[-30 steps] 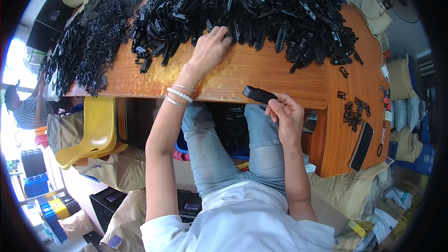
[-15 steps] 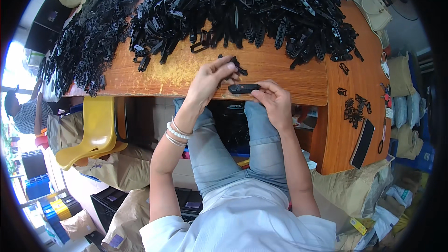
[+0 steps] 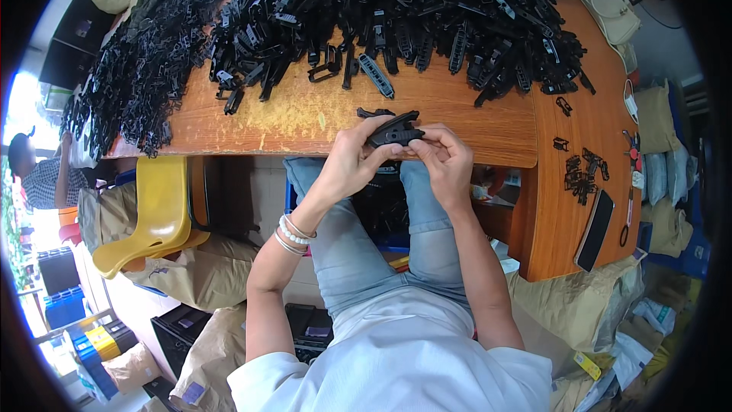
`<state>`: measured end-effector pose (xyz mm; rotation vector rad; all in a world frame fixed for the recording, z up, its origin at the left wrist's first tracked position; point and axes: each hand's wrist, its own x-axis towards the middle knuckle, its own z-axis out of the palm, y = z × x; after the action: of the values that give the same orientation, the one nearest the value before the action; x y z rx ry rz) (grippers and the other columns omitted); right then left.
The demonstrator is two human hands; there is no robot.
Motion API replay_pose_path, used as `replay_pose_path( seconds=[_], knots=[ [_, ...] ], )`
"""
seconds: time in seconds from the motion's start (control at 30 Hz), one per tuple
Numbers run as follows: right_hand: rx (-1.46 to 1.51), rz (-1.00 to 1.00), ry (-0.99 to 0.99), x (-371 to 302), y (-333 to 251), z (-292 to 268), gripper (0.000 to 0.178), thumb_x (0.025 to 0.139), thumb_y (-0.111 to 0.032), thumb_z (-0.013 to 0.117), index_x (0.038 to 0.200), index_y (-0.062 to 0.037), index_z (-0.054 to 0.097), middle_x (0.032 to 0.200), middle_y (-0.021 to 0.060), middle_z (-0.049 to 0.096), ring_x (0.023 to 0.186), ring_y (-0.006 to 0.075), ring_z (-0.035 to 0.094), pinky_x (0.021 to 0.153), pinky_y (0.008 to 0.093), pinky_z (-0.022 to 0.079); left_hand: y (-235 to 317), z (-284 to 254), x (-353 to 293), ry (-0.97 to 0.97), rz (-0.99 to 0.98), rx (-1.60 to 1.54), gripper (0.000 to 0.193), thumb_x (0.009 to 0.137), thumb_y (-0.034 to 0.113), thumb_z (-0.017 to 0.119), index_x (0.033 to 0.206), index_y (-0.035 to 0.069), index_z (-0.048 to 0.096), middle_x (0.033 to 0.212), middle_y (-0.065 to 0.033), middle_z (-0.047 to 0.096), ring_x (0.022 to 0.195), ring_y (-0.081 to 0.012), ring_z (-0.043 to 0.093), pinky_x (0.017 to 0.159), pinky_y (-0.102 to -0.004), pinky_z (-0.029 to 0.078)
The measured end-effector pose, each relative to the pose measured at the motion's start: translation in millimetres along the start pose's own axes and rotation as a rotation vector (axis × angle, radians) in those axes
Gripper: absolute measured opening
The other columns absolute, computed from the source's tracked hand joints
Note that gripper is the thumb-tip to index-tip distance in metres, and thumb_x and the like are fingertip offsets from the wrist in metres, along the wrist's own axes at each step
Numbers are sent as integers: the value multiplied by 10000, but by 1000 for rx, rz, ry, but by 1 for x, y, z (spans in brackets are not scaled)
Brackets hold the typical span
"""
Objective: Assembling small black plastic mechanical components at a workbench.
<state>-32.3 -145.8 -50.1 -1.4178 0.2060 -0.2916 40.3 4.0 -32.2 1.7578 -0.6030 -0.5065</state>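
Observation:
Both my hands meet at the table's near edge around a black plastic clip-like part [image 3: 395, 136], which appears to be two pieces set at an angle. My left hand [image 3: 352, 162], with bracelets at the wrist, grips its left side between thumb and fingers. At its right end, the fingertips of my right hand [image 3: 446, 159] pinch it. How the pieces join is partly hidden by my fingers. Just beyond my left fingers shows another small black part [image 3: 374, 113]. Farther up lies a long slotted dark part [image 3: 375, 76] at the edge of the big pile of black plastic parts [image 3: 396, 8].
Left of it spreads a heap of smaller black parts [image 3: 145, 69]. On the table's right side lie several small black pieces [image 3: 581, 175], a phone [image 3: 595, 230] and a red-handled tool [image 3: 633, 149]. A yellow chair [image 3: 164, 206] stands at left; beyond it is another person [image 3: 46, 175].
My hands have come together. The long black piece in my right hand now meets my left hand's fingers and is tilted. A slotted part now shows near the pile.

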Motion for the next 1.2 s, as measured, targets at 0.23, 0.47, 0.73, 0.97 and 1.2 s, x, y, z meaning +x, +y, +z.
replay_pose_path(
  seconds=[0.23, 0.47, 0.73, 0.97, 1.2],
  knots=[
    [-11, -63, -117, -5, -24, -8, 268, 768, 50, 579, 1034, 62, 548, 1030, 89, 536, 931, 150, 546, 822, 243, 451, 18, 5, -18, 31, 235, 99, 374, 772, 81, 648, 1098, -47, 516, 900, -175, 613, 698, -267, 620, 583, -293, 490],
    [-198, -112, -135, -12, -22, -16, 320, 747, 28, 607, 1065, 9, 580, 879, 64, 554, 802, 121, 565, 697, 216, 447, 21, 8, -28, 47, 394, 256, 376, 762, 91, 664, 1085, -44, 526, 773, -174, 621, 635, -271, 614, 564, -307, 482],
    [-173, 66, -349, -26, -25, -19, 223, 771, 66, 563, 989, 48, 608, 910, 93, 568, 798, 131, 584, 625, 205, 481, -8, -29, -4, 63, 184, 131, 178, 828, 119, 587, 936, -23, 598, 720, -97, 590, 637, -151, 576, 570, -276, 454],
    [-244, 89, -249, -35, -38, -22, 208, 827, 11, 527, 1017, 18, 612, 876, 99, 593, 771, 147, 619, 593, 207, 489, -27, -77, 45, 464, 249, 999, 134, 691, 42, 609, 821, 17, 634, 836, -116, 514, 762, -277, 555, 631, -353, 454],
    [-1320, -249, 362, -23, -70, -136, 117, 800, -22, 554, 880, 30, 622, 818, 138, 594, 673, 247, 592, 628, 312, 467, -24, -102, 38, 323, 101, 809, 83, 738, 68, 621, 717, -9, 599, 700, -98, 538, 600, -217, 552, 557, -297, 444]
  ],
)
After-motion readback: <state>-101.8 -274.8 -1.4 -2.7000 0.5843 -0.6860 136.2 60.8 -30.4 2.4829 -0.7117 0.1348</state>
